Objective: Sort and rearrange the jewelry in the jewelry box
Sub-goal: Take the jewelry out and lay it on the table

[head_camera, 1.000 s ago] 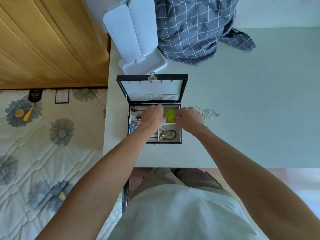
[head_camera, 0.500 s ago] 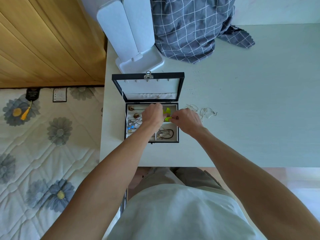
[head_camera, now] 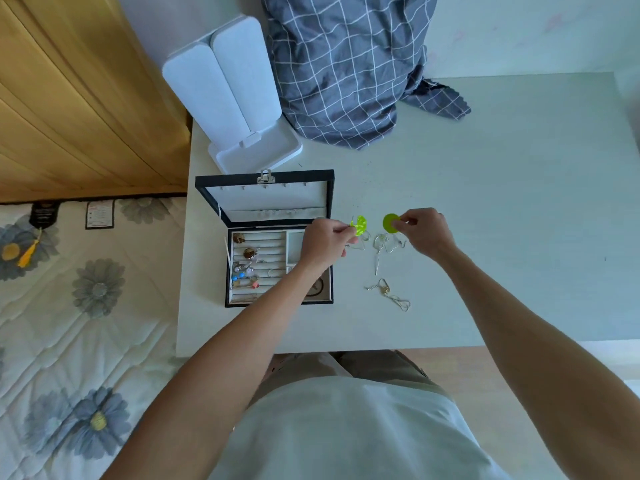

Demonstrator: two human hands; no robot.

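**Two green earrings held apart beside the box**

Head view: a green earring (head_camera: pixel 359 225) is pinched by the left hand (head_camera: pixel 325 242) and a green disc earring (head_camera: pixel 391 223) by the right hand (head_camera: pixel 424 232), above the desk (head_camera: pixel 519 237), right of the open jewelry box (head_camera: pixel 277 244). Silver pieces (head_camera: pixel 388 268) lie below. Probably the pair must next be placed together in one compartment.

Both hands pinch glossy, translucent green plastic earrings (head_camera: pixel 359 225). Between the hands lie thin shiny metal chains (head_camera: pixel 388 289) on the smooth matt table (head_camera: pixel 519 237). Left of the left hand (head_camera: pixel 323 242), the jewelry box (head_camera: pixel 265 237) shows matt cloth lining.
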